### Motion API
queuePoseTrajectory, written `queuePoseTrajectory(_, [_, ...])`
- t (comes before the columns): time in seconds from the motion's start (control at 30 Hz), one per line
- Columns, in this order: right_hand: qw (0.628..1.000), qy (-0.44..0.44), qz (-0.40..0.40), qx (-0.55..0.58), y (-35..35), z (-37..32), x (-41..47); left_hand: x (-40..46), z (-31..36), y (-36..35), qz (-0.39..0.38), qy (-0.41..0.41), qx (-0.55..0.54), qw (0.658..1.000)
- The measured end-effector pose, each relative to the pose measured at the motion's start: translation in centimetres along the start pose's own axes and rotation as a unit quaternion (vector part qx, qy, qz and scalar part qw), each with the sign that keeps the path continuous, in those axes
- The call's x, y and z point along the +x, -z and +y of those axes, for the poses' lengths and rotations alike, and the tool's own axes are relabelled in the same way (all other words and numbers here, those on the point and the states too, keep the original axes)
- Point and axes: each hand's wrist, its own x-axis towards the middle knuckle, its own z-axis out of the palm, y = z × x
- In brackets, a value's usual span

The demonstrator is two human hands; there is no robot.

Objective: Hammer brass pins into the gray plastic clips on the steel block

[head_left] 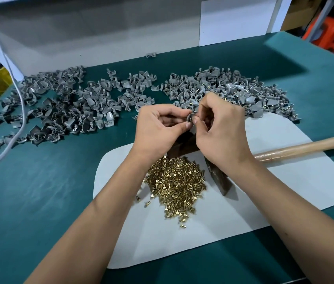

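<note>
My left hand and my right hand meet above the dark steel block, which they mostly hide. Together they pinch one small gray plastic clip between thumbs and fingertips. Whether a pin sits in the clip is hidden. A heap of brass pins lies on the white mat just below my wrists. The hammer lies on the mat under my right forearm, its dark head near the pins and its wooden handle pointing right.
Loose gray clips lie in a wide pile at the left and another at the back right on the green table. A white cable crosses the left pile. A white panel stands behind.
</note>
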Motion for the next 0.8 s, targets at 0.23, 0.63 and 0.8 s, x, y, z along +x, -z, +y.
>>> queuePoseTrajectory(0.23, [0.999, -0.015, 0.001, 0.044, 0.5, 0.5, 0.5, 0.1, -0.3, -0.1, -0.012, -0.005, 0.01, 1.0])
queuePoseTrajectory(0.63, [0.999, 0.033, -0.023, 0.036, 1.3, 1.6, 1.0, 0.2, -0.2, 0.5, -0.027, -0.01, -0.016, 0.999])
queuePoseTrajectory(0.8, [0.997, 0.07, -0.029, 0.019, 1.6, 1.7, 1.2, 0.3, -0.2, 0.5, -0.035, -0.011, -0.019, 0.999])
